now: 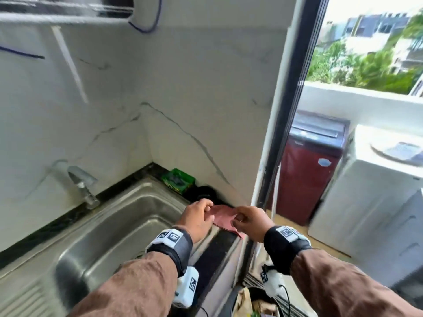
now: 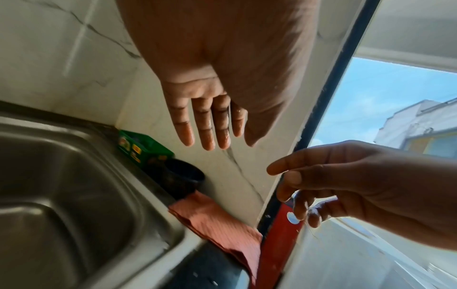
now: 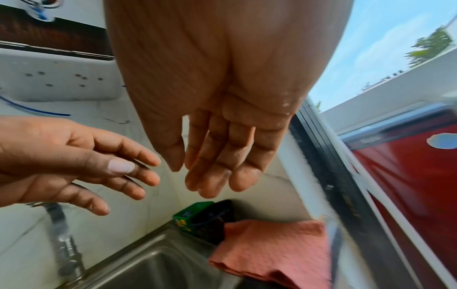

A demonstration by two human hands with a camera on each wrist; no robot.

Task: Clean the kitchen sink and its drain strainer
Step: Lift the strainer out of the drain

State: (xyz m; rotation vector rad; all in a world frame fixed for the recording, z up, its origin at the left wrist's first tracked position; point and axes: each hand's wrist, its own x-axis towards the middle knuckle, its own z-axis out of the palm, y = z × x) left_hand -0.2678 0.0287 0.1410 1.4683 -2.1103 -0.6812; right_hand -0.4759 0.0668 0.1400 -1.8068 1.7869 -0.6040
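Note:
The stainless steel sink (image 1: 119,229) fills the lower left; my left forearm covers part of its floor and no drain strainer shows. A folded pink cloth (image 1: 225,217) lies on the dark counter at the sink's right rim. Both hands hover just above it. In the left wrist view my left hand (image 2: 222,136) has wet, straight fingers and holds nothing. My right hand (image 3: 217,166) is wet too, fingers loosely extended and empty. The hands are close together, left hand (image 1: 199,218) over the cloth's left end, right hand (image 1: 249,221) over its right end.
A tap (image 1: 84,186) juts from the marble wall behind the sink. A green box (image 1: 178,179) and a black bowl (image 1: 202,193) stand in the back corner. Right of the black door frame (image 1: 281,133) stand a red appliance (image 1: 306,170) and a white one (image 1: 366,191).

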